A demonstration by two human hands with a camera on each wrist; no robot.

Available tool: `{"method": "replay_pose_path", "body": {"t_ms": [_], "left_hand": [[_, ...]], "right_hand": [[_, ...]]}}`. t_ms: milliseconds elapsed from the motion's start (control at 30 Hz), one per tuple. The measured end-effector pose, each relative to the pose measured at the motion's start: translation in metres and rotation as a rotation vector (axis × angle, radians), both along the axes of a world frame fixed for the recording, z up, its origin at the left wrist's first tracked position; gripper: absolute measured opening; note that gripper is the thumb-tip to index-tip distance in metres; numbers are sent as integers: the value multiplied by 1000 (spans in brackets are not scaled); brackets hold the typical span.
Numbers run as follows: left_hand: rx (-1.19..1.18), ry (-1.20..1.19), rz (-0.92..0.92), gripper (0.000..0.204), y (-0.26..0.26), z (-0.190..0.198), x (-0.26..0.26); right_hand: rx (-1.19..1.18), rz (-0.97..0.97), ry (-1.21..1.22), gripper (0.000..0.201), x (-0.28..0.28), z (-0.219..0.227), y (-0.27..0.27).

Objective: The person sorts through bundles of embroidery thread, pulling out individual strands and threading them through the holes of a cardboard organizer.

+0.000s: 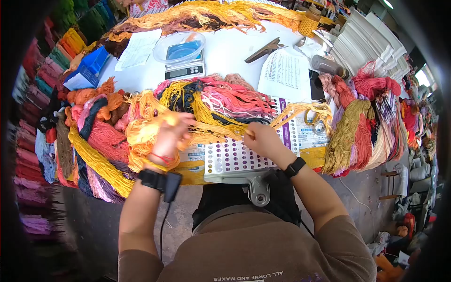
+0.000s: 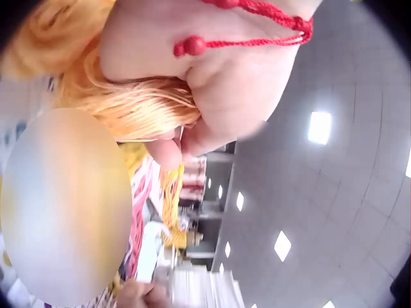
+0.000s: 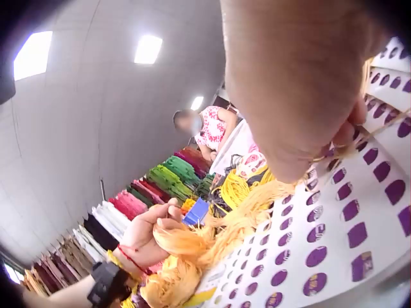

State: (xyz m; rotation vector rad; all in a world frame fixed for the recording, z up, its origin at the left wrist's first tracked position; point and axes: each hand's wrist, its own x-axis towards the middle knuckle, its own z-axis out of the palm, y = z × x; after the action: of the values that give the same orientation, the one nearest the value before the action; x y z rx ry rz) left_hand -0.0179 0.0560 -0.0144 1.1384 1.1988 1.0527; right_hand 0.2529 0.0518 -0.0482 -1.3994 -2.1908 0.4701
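Observation:
A skein of pale orange yarn (image 1: 211, 133) stretches across the front of the table. My left hand (image 1: 174, 134) grips its bunched end, and the strands (image 2: 151, 109) come out between thumb and fingers in the left wrist view. Thumb and fingers of my right hand (image 1: 266, 141) pinch the strands further along, close over a white card (image 1: 225, 162) with rows of purple-showing holes. Beyond that hand, loose orange strands (image 1: 305, 109) trail to the right. A metal clamp-like piece (image 1: 257, 188) sits at the card's front edge. Pink, yellow and dark skeins (image 1: 230, 96) lie just behind.
Piled colored skeins (image 1: 105, 136) stand at left, and more hang (image 1: 361, 127) at right. Farther back are a digital scale (image 1: 184, 70) with a clear bowl, a blue basket (image 1: 84, 75), printed sheets (image 1: 285, 73) and a dark clip-like tool (image 1: 264, 50). Another person (image 3: 212, 128) sits across.

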Motion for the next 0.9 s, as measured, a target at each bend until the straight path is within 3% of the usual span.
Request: {"method": "replay_pose_path", "body": {"t_ms": [33,100,167,267,300,367,433,467,500,533,567,633,667,733,767,833,900], "left_hand": [[-41,-5,-97,24,-6,-1,19],[89,-64,-257,28,-10,-18,52],[74,-60,-380,32,-9,-37,72],[-44,76,-424,34,-5,-31,68],[-51,36,-269,33,-6,-13,62],[-28,-114,-47,30,10,-17,21],[63,113,169,32,19,-3,-38],[-50,345,357,36,31,-14,-93],[84,229,489,32,22,21,-107],[113,259,618,29,31,10,-163],[453,578,631,28,40,3,-221],[518,757,677,27,43,2,-306],[521,759,673,27,41,15,-296],[536,1352,742,24,25,53,-251],[533,1356,746,24,24,55,-237],[403,803,457,22,25,61,-212],[348,586,363,19,19,62,-171]], "right_hand": [[-2,1,-4,13,-1,9,0],[-202,-97,368,13,-2,34,-2],[-188,-73,439,14,2,52,0],[-131,-29,614,13,13,60,5],[-132,-30,614,13,24,62,7],[-231,-233,579,13,57,65,12],[-239,-303,590,16,106,58,18],[-148,-391,568,16,131,55,20],[-57,-479,544,16,153,54,20],[-11,-537,546,16,174,55,18],[35,-592,548,17,184,56,17],[59,-533,387,14,172,48,10],[97,-492,266,13,154,39,7],[-90,-179,216,9,105,29,-7],[-142,-100,164,9,74,27,-16],[-107,185,-10,12,33,12,-21],[-93,282,-107,14,2,2,-20]]}}
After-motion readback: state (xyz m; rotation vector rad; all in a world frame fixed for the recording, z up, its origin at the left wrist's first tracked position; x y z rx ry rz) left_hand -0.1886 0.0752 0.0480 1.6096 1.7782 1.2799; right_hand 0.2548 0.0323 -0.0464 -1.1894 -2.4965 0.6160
